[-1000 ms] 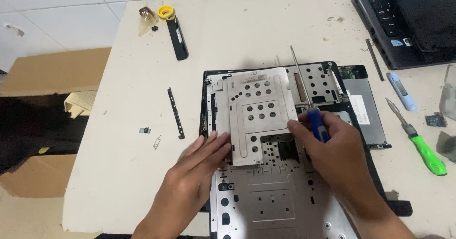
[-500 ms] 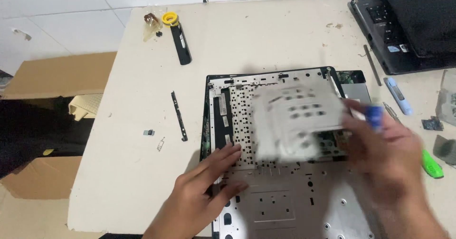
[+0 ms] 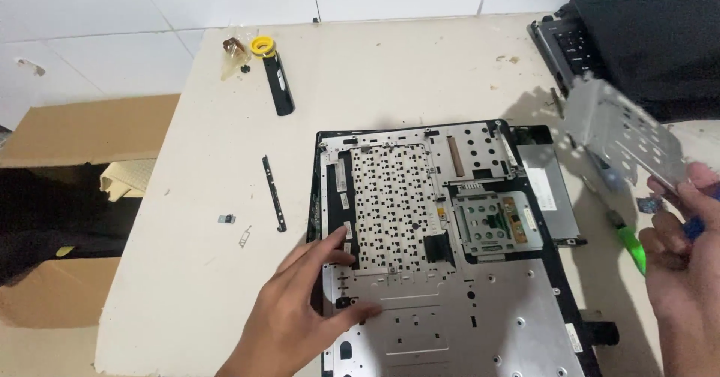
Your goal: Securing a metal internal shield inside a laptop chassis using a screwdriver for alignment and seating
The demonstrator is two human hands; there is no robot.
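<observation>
An opened laptop chassis (image 3: 442, 272) lies on the beige table (image 3: 225, 272), with its perforated keyboard backing and a small circuit board exposed. My left hand (image 3: 300, 313) rests flat on the chassis's left edge, fingers spread. My right hand (image 3: 684, 272) is at the right edge of view, holding a perforated silver metal plate (image 3: 622, 128) lifted off to the right above the table. A blue-handled screwdriver (image 3: 694, 227) is tucked in the same hand.
A green-handled screwdriver (image 3: 631, 246) lies right of the chassis. A second black laptop (image 3: 637, 43) sits at the back right. A black strip (image 3: 274, 193), a black bar (image 3: 279, 85), a yellow ring (image 3: 262, 46) and small loose parts lie left. A cardboard box (image 3: 67, 197) stands beside the table.
My right hand has lifted the metal plate off the chassis and carried it to the right, uncovering the keyboard backing. My left hand slid off the plate onto the chassis edge.
</observation>
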